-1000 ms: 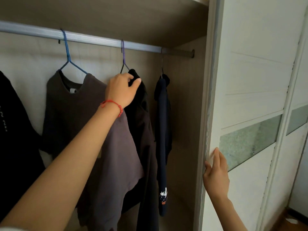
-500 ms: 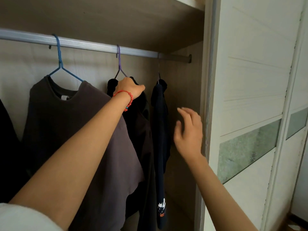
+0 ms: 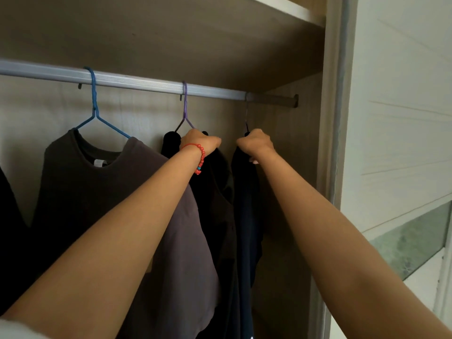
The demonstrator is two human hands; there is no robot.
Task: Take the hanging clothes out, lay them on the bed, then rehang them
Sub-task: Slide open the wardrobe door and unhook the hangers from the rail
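Inside the wardrobe, clothes hang from a metal rail (image 3: pixel 137 81). My left hand (image 3: pixel 199 141), with a red bead bracelet at the wrist, grips the top of a black garment (image 3: pixel 215 199) on a purple hanger (image 3: pixel 185 111). My right hand (image 3: pixel 255 144) grips the top of a dark navy garment (image 3: pixel 247 216) on a thin dark hanger (image 3: pixel 246 123) at the rail's right end. Left of them a grey-brown T-shirt (image 3: pixel 97 192) hangs on a blue hanger (image 3: pixel 94 104).
Another black garment (image 3: pixel 9 228) hangs at the far left edge. A shelf (image 3: pixel 281 8) runs above the rail. The sliding wardrobe door (image 3: pixel 396 118), white with a greenish glass strip, stands at the right beside the wardrobe's side panel.
My right hand left the door edge, rose into the wardrobe and closed on the top of the navy garment. My left hand stayed on the black garment. The view moved closer.
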